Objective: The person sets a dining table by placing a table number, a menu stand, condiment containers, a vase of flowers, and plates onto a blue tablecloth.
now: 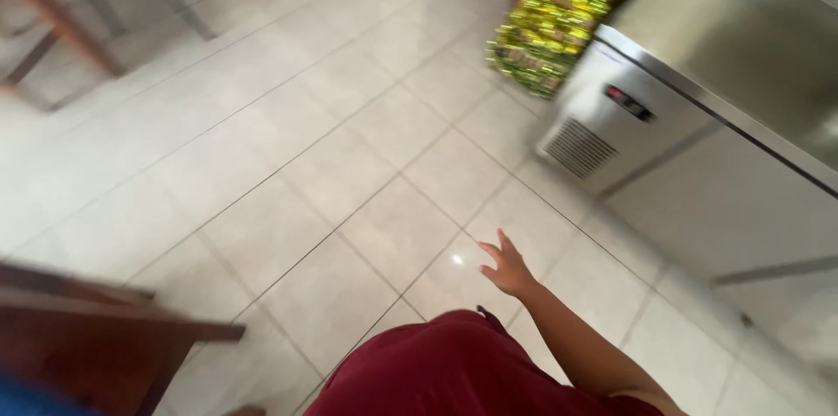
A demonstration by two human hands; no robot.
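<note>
My right hand (505, 267) hangs out in front of me over the pale tiled floor (332, 154), fingers loosely spread, holding nothing. My forearm runs back to the lower right beside my dark red garment (445, 372). Nothing lies within reach of the hand; the nearest thing is the stainless steel counter unit (698, 93) to its right. My left hand is out of view. The picture is blurred by motion.
The steel counter unit with a vent grille (578, 147) and small display runs along the right. A bundle of green-gold tinsel (554, 14) sits at its far end. Dark wooden furniture (96, 337) stands at lower left, and chair and table legs (61, 23) at upper left.
</note>
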